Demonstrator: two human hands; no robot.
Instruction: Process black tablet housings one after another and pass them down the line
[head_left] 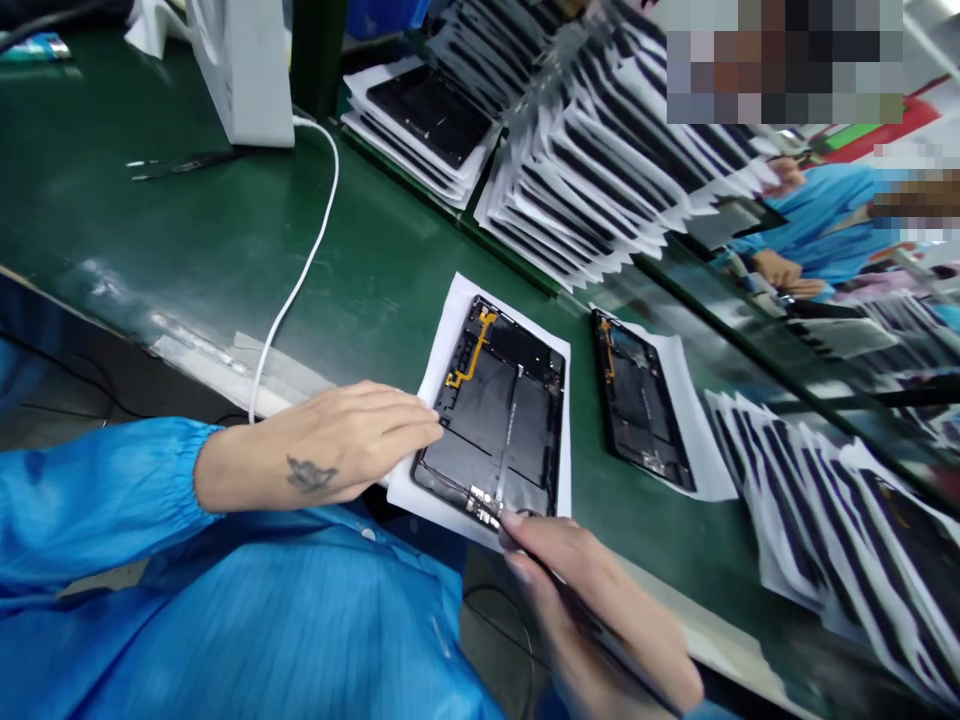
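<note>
An opened tablet [495, 400] lies on a white sheet [444, 345] at the front of the green table, its dark inside facing up. An orange flex cable [471, 368] runs along its upper left side. My left hand [352, 440] rests at the tablet's left edge with its fingers stretched out together; the thumb is hidden. At the lower edge, beside a small metallic connector area [486, 505], my right hand [600, 600] is closed around a slim black tool [592, 625]. Its tip is hidden by the fingers, so contact with the tablet cannot be made out.
Another opened tablet [643, 400] lies on paper to the right. Stacks of tablets between white sheets stand behind [592, 150] and at right [832, 510]. Tweezers [184, 163], a white stand [251, 80] and its white cable [319, 240] are at left. A co-worker's hand [784, 272] shows beyond.
</note>
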